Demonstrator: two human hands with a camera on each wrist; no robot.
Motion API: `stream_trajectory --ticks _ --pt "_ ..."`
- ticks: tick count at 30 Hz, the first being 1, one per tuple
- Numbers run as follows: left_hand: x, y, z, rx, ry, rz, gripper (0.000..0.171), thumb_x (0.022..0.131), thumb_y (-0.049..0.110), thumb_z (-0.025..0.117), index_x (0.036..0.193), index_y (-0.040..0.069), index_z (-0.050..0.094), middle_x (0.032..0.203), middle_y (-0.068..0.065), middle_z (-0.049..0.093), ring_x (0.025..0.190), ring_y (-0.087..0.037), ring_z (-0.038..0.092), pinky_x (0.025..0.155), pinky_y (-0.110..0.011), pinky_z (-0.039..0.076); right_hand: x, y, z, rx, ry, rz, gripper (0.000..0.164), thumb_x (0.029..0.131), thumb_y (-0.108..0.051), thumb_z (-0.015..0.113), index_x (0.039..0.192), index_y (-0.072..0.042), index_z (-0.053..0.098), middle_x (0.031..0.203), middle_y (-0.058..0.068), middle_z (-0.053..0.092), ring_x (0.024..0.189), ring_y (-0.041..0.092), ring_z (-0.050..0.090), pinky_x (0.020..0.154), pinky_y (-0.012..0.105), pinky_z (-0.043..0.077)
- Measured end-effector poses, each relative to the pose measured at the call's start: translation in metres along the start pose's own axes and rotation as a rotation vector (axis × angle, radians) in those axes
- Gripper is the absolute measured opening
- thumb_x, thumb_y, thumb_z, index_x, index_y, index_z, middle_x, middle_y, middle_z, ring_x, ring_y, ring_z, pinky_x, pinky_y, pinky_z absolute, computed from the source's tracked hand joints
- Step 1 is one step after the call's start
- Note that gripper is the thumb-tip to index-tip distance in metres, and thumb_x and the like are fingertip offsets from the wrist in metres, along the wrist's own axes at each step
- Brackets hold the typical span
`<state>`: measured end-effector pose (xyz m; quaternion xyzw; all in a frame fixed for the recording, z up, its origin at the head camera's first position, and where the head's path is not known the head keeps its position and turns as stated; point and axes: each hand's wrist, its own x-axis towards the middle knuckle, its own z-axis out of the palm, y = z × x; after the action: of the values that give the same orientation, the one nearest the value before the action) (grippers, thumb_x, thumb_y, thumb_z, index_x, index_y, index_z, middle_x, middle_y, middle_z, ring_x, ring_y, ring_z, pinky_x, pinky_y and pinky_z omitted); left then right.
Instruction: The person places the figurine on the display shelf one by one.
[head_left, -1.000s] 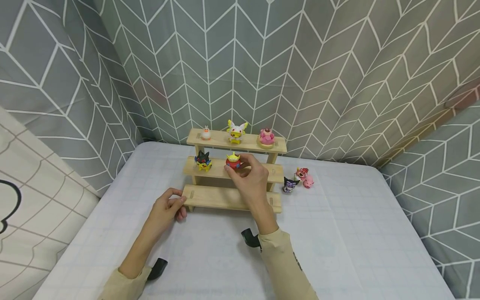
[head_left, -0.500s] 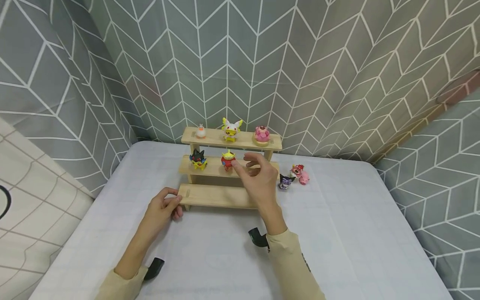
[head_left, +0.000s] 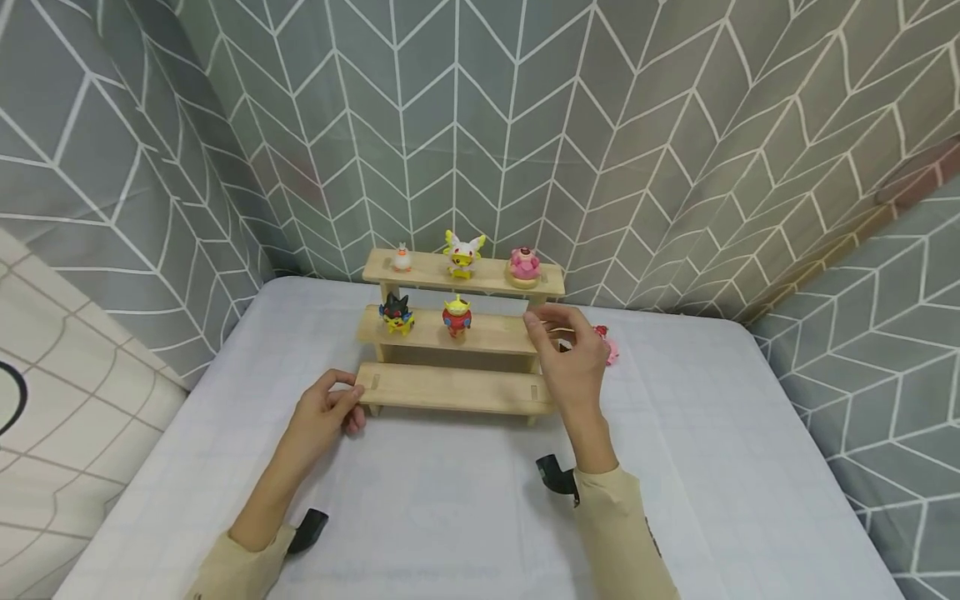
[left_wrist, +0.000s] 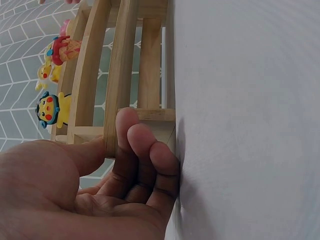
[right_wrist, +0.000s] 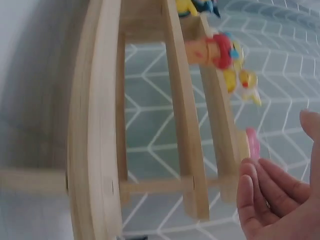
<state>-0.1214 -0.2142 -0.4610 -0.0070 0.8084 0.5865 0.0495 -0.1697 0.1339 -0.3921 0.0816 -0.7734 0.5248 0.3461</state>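
A three-tier wooden display stand [head_left: 450, 388] is on the table, its left end pinched between thumb and fingers of my left hand [head_left: 321, 415] at the lowest tier. On the middle tier stand a red figurine with a yellow, alien-like top [head_left: 457, 317] and a black-hooded yellow figurine [head_left: 396, 315]. My right hand [head_left: 576, 362] is over the stand's right end, thumb apart from the bent fingers and nothing between them. Behind it are a pink figurine [head_left: 613, 353] and a red-topped figurine [head_left: 601, 331], with the dark-and-purple one mostly hidden.
The top tier carries a small white figurine [head_left: 402, 260], a white-and-yellow big-eared figurine [head_left: 463, 255] and a pink figurine on a round base [head_left: 524, 268]. Patterned curtains [head_left: 480, 125] rise behind and beside the white-covered table [head_left: 435, 508]. Black camera mounts [head_left: 553, 475] jut from both wrists.
My right hand has let go of the red figurine on the middle tier and moved right, toward the figurines beside the stand. The left hand keeps its grip on the stand.
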Motion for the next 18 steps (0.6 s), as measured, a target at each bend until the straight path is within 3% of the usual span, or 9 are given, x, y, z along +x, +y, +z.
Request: stream_trajectory --ticks 5,10,18 --pt "0.000 -0.001 0.001 -0.021 -0.001 0.005 0.031 0.112 0.018 0.055 0.130 -0.005 0.048 0.073 -0.010 0.069 0.064 -0.013 0.062 0.061 -0.026 0.055 0.007 0.012 -0.016 -0.018 0.062 0.015 0.024 0.092 -0.011 0.084 0.107 0.005 0.075 0.096 0.018 0.078 0.082 0.014 0.068 0.077 0.029 0.060" --pt "0.001 -0.002 0.002 -0.027 0.002 0.000 0.029 0.111 0.019 0.056 0.129 -0.004 0.049 0.073 -0.009 0.069 0.064 -0.013 0.063 0.061 -0.026 0.055 0.010 0.023 -0.031 -0.037 0.096 0.044 0.022 0.093 -0.016 0.083 0.107 0.001 0.077 0.095 0.015 0.079 0.081 -0.002 0.066 0.075 0.014 0.054" --pt "0.001 0.000 -0.001 -0.013 -0.001 0.010 0.029 0.112 0.018 0.055 0.128 -0.005 0.049 0.072 -0.009 0.068 0.064 -0.013 0.062 0.061 -0.026 0.055 0.008 0.037 -0.049 -0.099 0.078 0.105 0.018 0.095 -0.015 0.079 0.109 -0.002 0.077 0.098 0.012 0.078 0.083 -0.002 0.066 0.080 0.012 0.054"
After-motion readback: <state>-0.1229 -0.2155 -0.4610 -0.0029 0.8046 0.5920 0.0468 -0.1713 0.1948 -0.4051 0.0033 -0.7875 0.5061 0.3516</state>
